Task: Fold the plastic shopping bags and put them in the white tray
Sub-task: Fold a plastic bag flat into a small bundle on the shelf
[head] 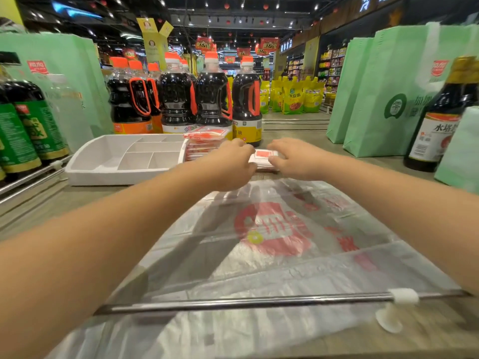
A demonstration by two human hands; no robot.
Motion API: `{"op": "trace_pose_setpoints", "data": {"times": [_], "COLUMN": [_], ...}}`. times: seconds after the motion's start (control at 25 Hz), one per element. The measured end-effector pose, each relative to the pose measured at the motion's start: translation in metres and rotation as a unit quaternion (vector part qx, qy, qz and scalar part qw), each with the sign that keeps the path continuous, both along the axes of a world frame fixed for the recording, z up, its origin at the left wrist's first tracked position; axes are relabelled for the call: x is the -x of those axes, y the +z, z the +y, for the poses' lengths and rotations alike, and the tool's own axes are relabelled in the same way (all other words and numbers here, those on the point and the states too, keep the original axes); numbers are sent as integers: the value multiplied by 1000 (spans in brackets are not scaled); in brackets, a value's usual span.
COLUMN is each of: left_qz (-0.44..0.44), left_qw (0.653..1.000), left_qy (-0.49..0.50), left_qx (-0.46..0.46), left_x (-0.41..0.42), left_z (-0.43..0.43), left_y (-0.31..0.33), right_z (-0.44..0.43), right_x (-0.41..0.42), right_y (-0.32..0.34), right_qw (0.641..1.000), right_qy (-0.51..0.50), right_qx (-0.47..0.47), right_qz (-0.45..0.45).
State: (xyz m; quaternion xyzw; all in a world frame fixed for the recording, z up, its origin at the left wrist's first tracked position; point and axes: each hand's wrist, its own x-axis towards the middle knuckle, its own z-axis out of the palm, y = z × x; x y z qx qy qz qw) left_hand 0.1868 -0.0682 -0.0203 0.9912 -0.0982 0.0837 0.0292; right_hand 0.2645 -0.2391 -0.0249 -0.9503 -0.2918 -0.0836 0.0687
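A small folded plastic bag [263,158], white with a red patch, lies on the shelf between my hands. My left hand [231,161] grips its left end and my right hand [293,158] grips its right end, fingers curled over it. A stack of folded bags [204,141] sits at the right end of the white tray [103,174], which has several empty compartments. Flat clear shopping bags [272,237] with a red logo lie spread on the shelf under my forearms.
Dark soy sauce bottles [212,99] with orange caps stand behind the tray. Green-labelled bottles [23,130] are at left, a tall dark bottle [438,120] at right. Green tote bags [383,94] stand on both sides. A metal rail [246,303] runs along the shelf's front edge.
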Motion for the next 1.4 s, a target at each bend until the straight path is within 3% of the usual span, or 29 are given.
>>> {"op": "trace_pose_setpoints", "data": {"times": [0.12, 0.2, 0.28, 0.36, 0.52, 0.64, 0.84, 1.08, 1.28, 1.4], "left_qz": [94, 188, 254, 278, 227, 159, 211, 257, 207, 168], "left_qw": [992, 976, 960, 951, 968, 977, 964, 949, 937, 935], "left_qy": [-72, -105, -119, -130, -104, -139, -157, -157, -184, -147], "left_qx": [29, 37, 0, -26, 4, 2, 29, -95, -212, -275], "left_x": [63, 108, 138, 147, 151, 160, 167, 160, 154, 152], "left_z": [14, 23, 32, 37, 47, 43, 36, 16, 3, -5], "left_y": [21, 20, 11, 0, -7, -8, -2, 20, 26, 16], "right_z": [-30, -55, -72, -81, -79, -75, -73, -61, -53, -54], "right_x": [63, 110, 146, 162, 169, 170, 172, 173, 171, 169], "right_y": [21, 21, 13, 3, -2, -2, 1, 15, 14, 11], "right_qw": [999, 990, 973, 967, 964, 964, 953, 950, 949, 953], "right_qy": [40, 87, 125, 144, 139, 145, 135, 115, 113, 110], "right_qx": [18, 27, 33, 42, 61, 79, 105, 166, 163, 143], "right_qz": [30, 111, 191, 205, 219, 206, 249, 238, 246, 243]}}
